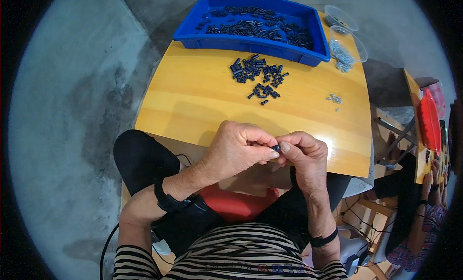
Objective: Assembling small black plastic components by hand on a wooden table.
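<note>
Above the near edge of the table, my left hand (239, 144) and my right hand (305, 150) meet fingertip to fingertip. Pinched between them is a small black plastic part (276, 148), mostly covered by the thumbs and fingers. Both hands are closed on it. Beyond the hands, a loose pile of similar black plastic parts (248, 69) lies on the wooden table (188, 96). A few small silver metal pieces (334, 98) are scattered to the right of that pile; they are too small to name surely.
A blue tray (251, 44) holding many black parts stands at the table's far side. Two clear plastic bowls (361, 51) sit at the far right corner, the nearer with silver pieces. On the right, another person's hands (427, 183) work at a second table with a red basin (428, 121).
</note>
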Demonstrator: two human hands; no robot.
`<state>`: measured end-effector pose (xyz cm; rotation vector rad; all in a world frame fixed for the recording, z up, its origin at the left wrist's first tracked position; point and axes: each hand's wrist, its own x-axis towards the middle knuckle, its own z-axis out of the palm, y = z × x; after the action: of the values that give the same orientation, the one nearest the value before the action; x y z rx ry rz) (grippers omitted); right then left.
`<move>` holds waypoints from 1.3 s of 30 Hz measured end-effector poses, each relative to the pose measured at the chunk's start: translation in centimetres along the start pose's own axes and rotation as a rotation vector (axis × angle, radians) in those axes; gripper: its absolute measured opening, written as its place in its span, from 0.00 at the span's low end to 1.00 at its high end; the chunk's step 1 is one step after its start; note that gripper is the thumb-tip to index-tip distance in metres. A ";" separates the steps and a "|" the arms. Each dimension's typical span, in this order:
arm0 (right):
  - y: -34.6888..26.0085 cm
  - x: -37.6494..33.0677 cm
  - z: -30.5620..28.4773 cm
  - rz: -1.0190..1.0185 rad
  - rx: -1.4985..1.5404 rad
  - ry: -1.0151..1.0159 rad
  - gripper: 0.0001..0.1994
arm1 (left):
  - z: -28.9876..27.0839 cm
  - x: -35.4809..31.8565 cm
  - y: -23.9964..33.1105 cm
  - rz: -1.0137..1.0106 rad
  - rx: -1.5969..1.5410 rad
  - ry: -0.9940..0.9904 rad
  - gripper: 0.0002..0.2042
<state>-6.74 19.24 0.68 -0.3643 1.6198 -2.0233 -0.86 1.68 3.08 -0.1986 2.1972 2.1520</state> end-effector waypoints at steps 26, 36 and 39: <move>-0.2 0.0 2.3 -0.100 -0.056 0.049 0.05 | -1.5 -0.4 -0.2 -0.006 -0.102 0.012 0.07; 0.1 1.4 2.4 -0.250 -0.238 -0.039 0.05 | -3.0 -0.7 -0.6 -0.088 -0.298 -0.053 0.11; 0.4 1.4 2.5 -0.181 -0.136 -0.025 0.05 | -3.1 -0.6 -0.8 -0.111 -0.340 -0.046 0.11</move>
<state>-6.56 16.36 0.80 -0.6029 1.7702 -2.0337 0.00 -1.40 2.47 -0.2756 1.7376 2.4231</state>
